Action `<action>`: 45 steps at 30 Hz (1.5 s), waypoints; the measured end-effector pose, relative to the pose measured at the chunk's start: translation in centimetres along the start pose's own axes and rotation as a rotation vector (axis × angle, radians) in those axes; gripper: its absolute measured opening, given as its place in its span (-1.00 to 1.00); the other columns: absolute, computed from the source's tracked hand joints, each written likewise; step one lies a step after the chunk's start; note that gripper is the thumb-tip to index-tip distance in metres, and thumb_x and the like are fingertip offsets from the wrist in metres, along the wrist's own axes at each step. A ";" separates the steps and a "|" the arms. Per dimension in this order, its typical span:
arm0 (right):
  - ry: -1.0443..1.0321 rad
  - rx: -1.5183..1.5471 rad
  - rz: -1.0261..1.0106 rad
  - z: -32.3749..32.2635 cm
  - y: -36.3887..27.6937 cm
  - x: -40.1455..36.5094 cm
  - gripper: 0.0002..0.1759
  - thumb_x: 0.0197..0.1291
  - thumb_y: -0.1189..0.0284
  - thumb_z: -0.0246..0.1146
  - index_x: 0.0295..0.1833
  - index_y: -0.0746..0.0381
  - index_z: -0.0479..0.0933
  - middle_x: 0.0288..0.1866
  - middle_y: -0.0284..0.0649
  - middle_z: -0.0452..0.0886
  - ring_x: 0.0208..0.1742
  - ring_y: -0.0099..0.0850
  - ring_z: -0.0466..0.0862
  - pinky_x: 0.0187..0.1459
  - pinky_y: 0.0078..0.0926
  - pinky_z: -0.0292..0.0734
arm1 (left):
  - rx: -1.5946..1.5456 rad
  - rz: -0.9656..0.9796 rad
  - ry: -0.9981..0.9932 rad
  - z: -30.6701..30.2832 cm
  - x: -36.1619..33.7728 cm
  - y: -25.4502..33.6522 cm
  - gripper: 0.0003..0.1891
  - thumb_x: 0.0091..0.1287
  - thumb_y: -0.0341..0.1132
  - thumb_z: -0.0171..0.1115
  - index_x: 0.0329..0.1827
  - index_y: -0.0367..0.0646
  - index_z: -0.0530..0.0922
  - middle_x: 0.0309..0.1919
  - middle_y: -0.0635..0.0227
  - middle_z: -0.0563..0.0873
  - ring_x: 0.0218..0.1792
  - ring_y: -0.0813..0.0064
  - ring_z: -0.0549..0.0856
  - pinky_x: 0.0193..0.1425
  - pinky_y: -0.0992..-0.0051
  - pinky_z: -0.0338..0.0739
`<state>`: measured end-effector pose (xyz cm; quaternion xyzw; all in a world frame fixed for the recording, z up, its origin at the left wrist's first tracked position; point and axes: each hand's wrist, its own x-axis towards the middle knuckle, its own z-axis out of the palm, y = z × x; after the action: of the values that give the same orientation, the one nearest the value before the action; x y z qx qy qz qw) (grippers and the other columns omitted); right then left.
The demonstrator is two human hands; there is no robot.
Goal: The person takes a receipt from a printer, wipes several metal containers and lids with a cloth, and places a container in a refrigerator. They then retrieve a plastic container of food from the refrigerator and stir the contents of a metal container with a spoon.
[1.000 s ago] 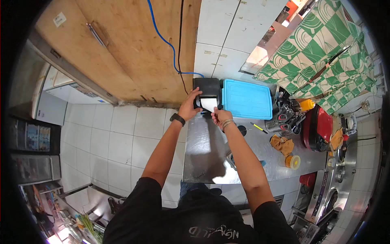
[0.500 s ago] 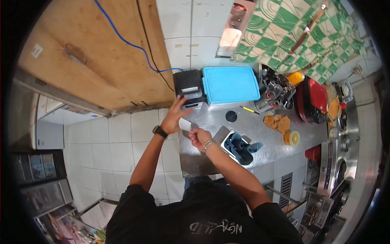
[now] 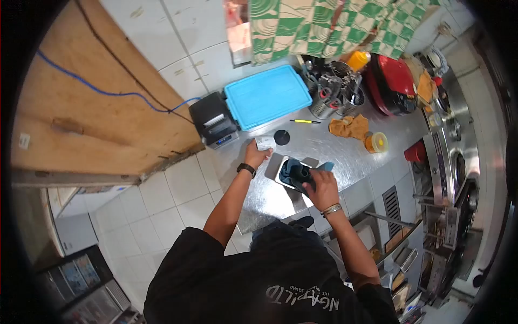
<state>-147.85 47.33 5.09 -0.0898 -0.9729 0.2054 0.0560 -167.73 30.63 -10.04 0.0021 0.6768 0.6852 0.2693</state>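
A small white paper slip with print (image 3: pixel 265 142), like a receipt, is pinched in my left hand (image 3: pixel 258 154) over the steel counter. The black printer (image 3: pixel 214 119) stands to the left beyond that hand. My right hand (image 3: pixel 324 189) is at the right edge of a white rectangular container (image 3: pixel 280 175), fingers apart and curved over the dark blue cloth-like material (image 3: pixel 294 171) inside it. A flap of the blue material sticks up behind my fingers. Between the slip and the light blue lidded box lies a black round disc (image 3: pixel 281 137).
A light blue lidded box (image 3: pixel 268 97) sits against the wall. Farther right are a yellow pen (image 3: pixel 305 121), utensil holders (image 3: pixel 325 103), an orange-brown cloth (image 3: pixel 349 126), a yellow-lidded tub (image 3: pixel 376 142) and a red-and-black appliance (image 3: pixel 393 83). The steel counter's (image 3: pixel 245 208) front edge is near my body.
My right hand has left the paper slip and moved right to the blue material in the container. My left hand now holds the slip, farther right over the counter. The view has turned.
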 end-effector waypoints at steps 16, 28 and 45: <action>-0.007 -0.072 -0.014 2.0 -1.4 -2.4 -0.41 -0.08 0.26 0.43 0.14 0.18 0.54 0.31 -0.06 0.41 0.37 -0.06 0.30 0.35 0.02 0.15 | -0.455 -0.031 -0.277 3.2 0.9 5.2 -0.64 0.22 -0.58 0.02 0.11 -0.29 0.51 -0.08 0.14 0.69 -0.18 0.25 0.72 -0.17 0.35 0.63; -0.215 -0.357 -0.010 5.0 -0.4 -1.8 -0.52 0.24 0.23 0.11 0.27 0.05 0.49 0.46 0.05 0.25 0.43 -0.05 0.26 0.33 -0.04 0.20 | 0.215 0.083 0.102 -1.4 0.9 -1.5 -0.22 0.01 -0.59 0.24 0.38 -0.16 0.18 0.08 -0.04 0.55 0.00 0.09 0.66 -0.07 0.22 0.65; -0.220 0.580 0.372 4.6 -1.6 -3.0 -0.63 0.13 0.23 0.30 -0.01 0.22 0.57 -0.03 -0.04 0.67 0.05 -0.12 0.65 0.04 -0.22 0.54 | -0.488 -0.483 -0.698 3.5 -9.7 -1.9 -0.33 0.43 0.15 -0.02 0.43 -0.12 0.18 0.26 0.16 0.47 0.21 0.29 0.51 0.15 0.16 0.50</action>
<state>-145.80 43.46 1.32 -0.2231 -0.8415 0.4878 -0.0640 -157.46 30.12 -8.05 0.0115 0.3471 0.7001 0.6238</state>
